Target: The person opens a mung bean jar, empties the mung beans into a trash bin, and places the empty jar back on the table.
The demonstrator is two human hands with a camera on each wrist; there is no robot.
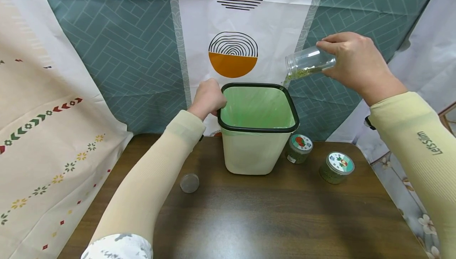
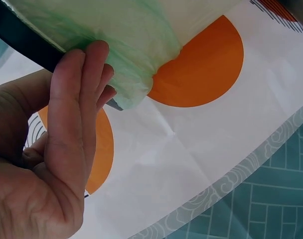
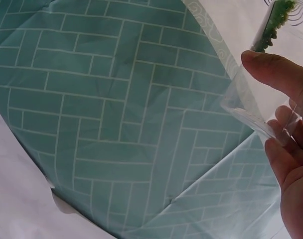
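My left hand [image 1: 208, 99] grips the black rim [image 1: 256, 129] of a pale trash can [image 1: 253, 152] at its left side. A thin green plastic liner [image 2: 136, 84] covers the can's inside and hangs over the rim beside the fingers in the left wrist view. Up at the right, my right hand [image 1: 356, 63] holds a clear plastic jar [image 1: 310, 55] by its base end, tipped with its open mouth to the left. Green granules [image 1: 301, 73] lie along the jar's lower wall and spill from the mouth, near the rim's back right corner in the head view.
Two lidded jars of green contents stand on the brown table [image 1: 249, 211]: one jar [image 1: 299, 148] close by the can, the other jar [image 1: 336, 168] farther right. A small clear round lid [image 1: 189, 183] lies left of the can. Patterned cloth [image 1: 142, 45] hangs behind.
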